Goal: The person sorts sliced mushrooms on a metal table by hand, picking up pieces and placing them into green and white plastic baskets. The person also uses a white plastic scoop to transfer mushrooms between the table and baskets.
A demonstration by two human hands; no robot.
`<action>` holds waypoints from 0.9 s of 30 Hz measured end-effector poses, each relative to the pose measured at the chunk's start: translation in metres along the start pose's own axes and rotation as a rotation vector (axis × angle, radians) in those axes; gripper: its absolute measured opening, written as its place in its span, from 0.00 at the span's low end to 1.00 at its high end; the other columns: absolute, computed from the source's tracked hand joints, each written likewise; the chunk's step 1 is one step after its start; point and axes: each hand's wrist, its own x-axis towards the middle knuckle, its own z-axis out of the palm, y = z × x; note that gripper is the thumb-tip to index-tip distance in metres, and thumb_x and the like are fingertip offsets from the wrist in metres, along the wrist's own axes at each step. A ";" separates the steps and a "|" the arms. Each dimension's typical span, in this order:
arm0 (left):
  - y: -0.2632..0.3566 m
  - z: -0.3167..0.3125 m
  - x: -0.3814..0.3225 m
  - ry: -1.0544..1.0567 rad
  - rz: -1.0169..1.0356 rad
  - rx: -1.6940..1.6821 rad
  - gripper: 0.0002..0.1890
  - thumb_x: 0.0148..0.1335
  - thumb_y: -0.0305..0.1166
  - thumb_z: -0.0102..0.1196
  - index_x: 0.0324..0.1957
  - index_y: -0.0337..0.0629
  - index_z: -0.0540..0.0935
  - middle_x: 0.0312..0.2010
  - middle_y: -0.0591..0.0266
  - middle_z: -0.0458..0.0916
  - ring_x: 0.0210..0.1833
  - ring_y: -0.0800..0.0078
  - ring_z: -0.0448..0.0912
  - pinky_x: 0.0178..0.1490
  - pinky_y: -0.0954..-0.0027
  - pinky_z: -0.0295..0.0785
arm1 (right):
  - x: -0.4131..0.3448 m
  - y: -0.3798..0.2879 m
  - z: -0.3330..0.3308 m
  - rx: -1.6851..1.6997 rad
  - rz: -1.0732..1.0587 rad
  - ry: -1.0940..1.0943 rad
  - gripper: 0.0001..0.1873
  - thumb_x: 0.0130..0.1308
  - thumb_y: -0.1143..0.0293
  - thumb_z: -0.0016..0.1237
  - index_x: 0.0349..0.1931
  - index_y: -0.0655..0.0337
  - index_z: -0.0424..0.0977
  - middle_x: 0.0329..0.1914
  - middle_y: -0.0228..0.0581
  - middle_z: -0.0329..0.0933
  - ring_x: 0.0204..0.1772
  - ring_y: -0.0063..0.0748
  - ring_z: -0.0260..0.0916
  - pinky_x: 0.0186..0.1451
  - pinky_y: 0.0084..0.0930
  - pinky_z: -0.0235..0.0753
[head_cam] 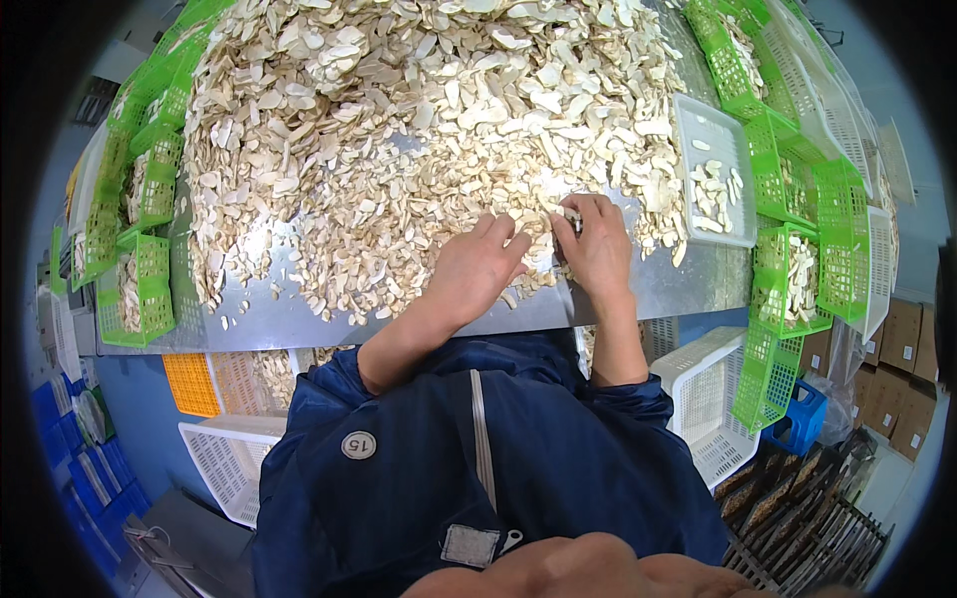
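Pale dried slices (359,202), which look like sliced mushroom or root, lie in a wide heap on a metal table (673,288). My left hand (478,261) rests palm down at the near edge of the heap, its fingers bent among small slices. Just to its right, my right hand (597,239) touches the slices with curled fingers; a small dark thing shows by its fingertips, too small to name. Whether either hand grips a slice is hidden. A white plastic tray (682,172) with several pale slices stands to the right of my right hand.
Green plastic baskets (792,329) holding slices line the table's right side, and more green baskets (161,284) line the left. Below the table edge are white crates (725,448) and an orange crate (191,381). A blue stool (804,418) and cardboard boxes (901,336) stand at the right.
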 end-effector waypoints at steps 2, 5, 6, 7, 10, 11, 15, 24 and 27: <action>-0.003 0.004 -0.001 -0.001 0.003 0.055 0.14 0.62 0.37 0.64 0.48 0.48 0.81 0.46 0.61 0.77 0.50 0.60 0.78 0.44 0.60 0.79 | 0.002 0.000 0.002 0.055 -0.028 0.003 0.09 0.64 0.64 0.60 0.42 0.55 0.79 0.44 0.41 0.80 0.51 0.50 0.74 0.53 0.43 0.75; -0.011 0.003 -0.003 0.040 0.009 0.104 0.13 0.62 0.37 0.64 0.46 0.47 0.81 0.45 0.60 0.77 0.50 0.61 0.78 0.44 0.61 0.79 | 0.003 0.001 0.004 0.100 -0.066 0.004 0.10 0.65 0.64 0.60 0.43 0.55 0.79 0.44 0.42 0.80 0.50 0.50 0.74 0.53 0.43 0.75; -0.012 0.001 -0.002 0.063 0.021 0.099 0.13 0.61 0.37 0.64 0.46 0.46 0.81 0.45 0.60 0.77 0.50 0.61 0.78 0.44 0.61 0.79 | 0.003 0.001 0.004 0.082 -0.058 -0.005 0.10 0.65 0.64 0.59 0.43 0.56 0.79 0.43 0.42 0.80 0.50 0.51 0.74 0.53 0.43 0.75; -0.012 0.000 -0.001 0.087 0.034 0.094 0.13 0.61 0.37 0.64 0.46 0.45 0.81 0.45 0.60 0.77 0.50 0.61 0.78 0.44 0.61 0.79 | 0.002 0.001 0.003 0.064 -0.050 -0.013 0.10 0.65 0.64 0.59 0.43 0.56 0.79 0.43 0.43 0.80 0.50 0.51 0.74 0.52 0.43 0.75; 0.003 0.003 0.018 0.055 0.088 0.052 0.14 0.61 0.37 0.64 0.45 0.43 0.81 0.44 0.60 0.77 0.49 0.62 0.77 0.45 0.63 0.79 | 0.002 -0.001 0.005 0.039 -0.032 -0.046 0.11 0.67 0.63 0.59 0.46 0.57 0.81 0.41 0.43 0.80 0.48 0.48 0.75 0.51 0.40 0.76; 0.007 0.007 0.022 0.054 0.101 0.067 0.14 0.61 0.38 0.65 0.45 0.43 0.81 0.43 0.60 0.77 0.49 0.62 0.77 0.45 0.63 0.79 | 0.002 -0.001 0.006 0.035 -0.026 -0.057 0.12 0.67 0.63 0.59 0.47 0.57 0.81 0.41 0.43 0.81 0.47 0.46 0.76 0.50 0.39 0.77; 0.011 0.020 0.030 0.065 0.137 0.119 0.12 0.59 0.35 0.62 0.43 0.41 0.80 0.41 0.60 0.76 0.47 0.64 0.77 0.45 0.65 0.78 | 0.002 0.000 -0.001 0.100 -0.019 -0.037 0.11 0.69 0.64 0.55 0.46 0.58 0.80 0.42 0.47 0.80 0.50 0.54 0.75 0.52 0.45 0.75; -0.004 -0.001 0.014 0.103 0.103 0.107 0.12 0.59 0.29 0.55 0.46 0.45 0.77 0.36 0.61 0.79 0.44 0.63 0.79 0.41 0.60 0.77 | 0.006 -0.014 0.004 0.177 -0.227 -0.051 0.17 0.64 0.76 0.53 0.54 0.64 0.76 0.47 0.53 0.81 0.51 0.58 0.77 0.54 0.44 0.78; -0.013 -0.007 0.007 0.133 -0.027 0.077 0.13 0.60 0.28 0.56 0.49 0.46 0.78 0.35 0.60 0.80 0.41 0.62 0.80 0.42 0.59 0.77 | 0.009 -0.028 0.016 0.239 -0.264 -0.080 0.20 0.59 0.80 0.54 0.54 0.63 0.77 0.46 0.52 0.81 0.50 0.56 0.77 0.53 0.44 0.78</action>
